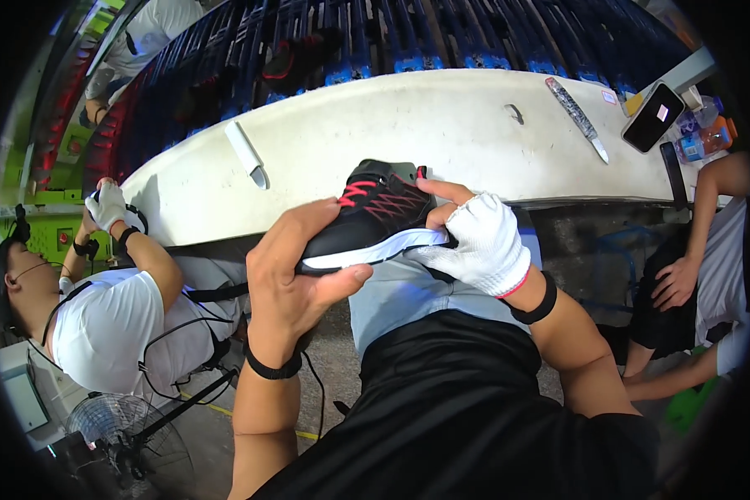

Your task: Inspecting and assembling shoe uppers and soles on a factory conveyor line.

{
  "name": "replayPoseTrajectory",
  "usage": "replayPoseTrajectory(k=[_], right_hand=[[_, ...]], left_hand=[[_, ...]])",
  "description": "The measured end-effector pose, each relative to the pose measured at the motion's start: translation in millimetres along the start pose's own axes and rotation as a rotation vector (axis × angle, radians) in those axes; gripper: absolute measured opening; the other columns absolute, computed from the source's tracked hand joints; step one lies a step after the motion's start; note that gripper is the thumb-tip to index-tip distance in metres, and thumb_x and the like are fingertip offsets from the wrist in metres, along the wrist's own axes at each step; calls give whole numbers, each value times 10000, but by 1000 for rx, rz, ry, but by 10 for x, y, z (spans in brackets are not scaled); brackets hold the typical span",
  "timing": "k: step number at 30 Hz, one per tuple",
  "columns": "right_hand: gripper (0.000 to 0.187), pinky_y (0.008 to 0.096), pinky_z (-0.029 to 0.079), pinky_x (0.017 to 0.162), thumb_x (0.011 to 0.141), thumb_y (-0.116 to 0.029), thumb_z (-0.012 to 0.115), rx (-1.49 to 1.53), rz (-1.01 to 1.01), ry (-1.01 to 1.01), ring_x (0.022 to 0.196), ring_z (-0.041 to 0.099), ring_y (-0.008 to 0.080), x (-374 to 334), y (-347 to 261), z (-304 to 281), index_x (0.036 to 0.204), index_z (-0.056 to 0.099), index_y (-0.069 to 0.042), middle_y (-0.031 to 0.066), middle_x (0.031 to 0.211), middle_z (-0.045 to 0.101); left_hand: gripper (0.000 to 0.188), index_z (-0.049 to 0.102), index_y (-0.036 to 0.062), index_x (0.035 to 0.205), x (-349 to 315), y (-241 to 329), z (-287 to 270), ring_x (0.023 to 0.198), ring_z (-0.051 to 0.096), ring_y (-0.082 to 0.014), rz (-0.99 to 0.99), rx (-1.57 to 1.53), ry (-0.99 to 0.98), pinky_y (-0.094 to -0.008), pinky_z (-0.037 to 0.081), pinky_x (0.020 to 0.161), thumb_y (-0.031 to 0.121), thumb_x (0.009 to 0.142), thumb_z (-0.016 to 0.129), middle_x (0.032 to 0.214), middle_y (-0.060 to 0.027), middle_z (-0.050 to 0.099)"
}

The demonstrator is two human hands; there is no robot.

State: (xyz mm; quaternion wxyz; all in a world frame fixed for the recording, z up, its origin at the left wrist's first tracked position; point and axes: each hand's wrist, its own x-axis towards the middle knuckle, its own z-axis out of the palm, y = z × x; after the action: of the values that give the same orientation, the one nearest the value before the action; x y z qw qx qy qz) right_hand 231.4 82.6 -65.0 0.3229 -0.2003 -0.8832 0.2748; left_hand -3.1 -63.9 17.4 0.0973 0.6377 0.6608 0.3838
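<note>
A black sneaker with red laces, red stitching and a white sole is held up over my lap, by the near edge of the white worktable. Its toe points left, toward me. My bare left hand is wrapped round the toe end, thumb along the sole. At the heel, my right hand grips the shoe; it wears a white knit glove that leaves some fingertips bare. One bare finger touches the red tab at the heel collar. The palm sides of both hands are hidden.
A grey-white curved strip, a patterned knife, a phone and a drink bottle lie on the table. Behind it runs a blue roller conveyor carrying dark shoes. One person works at left, another sits at right. A fan stands lower left.
</note>
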Motion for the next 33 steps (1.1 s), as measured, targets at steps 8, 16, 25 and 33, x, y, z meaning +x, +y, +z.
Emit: replayPoseTrajectory(k=[8,16,25,33], right_hand=[[396,405,585,728,750,-391,939,-20,-76,-1,774,747,276,97,-13,188,867,716,-86,81,1170,797],[504,420,595,838,769,-430,921,-117,66,-122,900,764,313,82,0,-40,1052,721,-65,129,1194,797],[923,476,564,1111,700,-413,1051,201,-98,143,1304,703,414,81,-257,-735,1430,634,-31,294,1500,636],[817,442,616,1035,646,-445,1050,88,-36,125,1154,782,368,55,-135,-808,1255,716,-13,247,1280,768]], left_hand=[[641,658,-17,1168,-154,250,-17,947,780,-417,-360,400,-238,-473,616,807,398,761,930,1021,-222,782],[603,665,-4,1270,28,483,-131,1049,761,-439,-177,286,-234,-471,610,861,205,771,931,1114,-243,770],[546,668,55,1165,131,286,983,902,660,-327,284,-246,260,-405,534,754,143,738,996,1040,-142,691],[452,598,53,995,105,286,1333,829,612,-336,261,-341,313,-423,503,720,27,673,915,920,-117,642]])
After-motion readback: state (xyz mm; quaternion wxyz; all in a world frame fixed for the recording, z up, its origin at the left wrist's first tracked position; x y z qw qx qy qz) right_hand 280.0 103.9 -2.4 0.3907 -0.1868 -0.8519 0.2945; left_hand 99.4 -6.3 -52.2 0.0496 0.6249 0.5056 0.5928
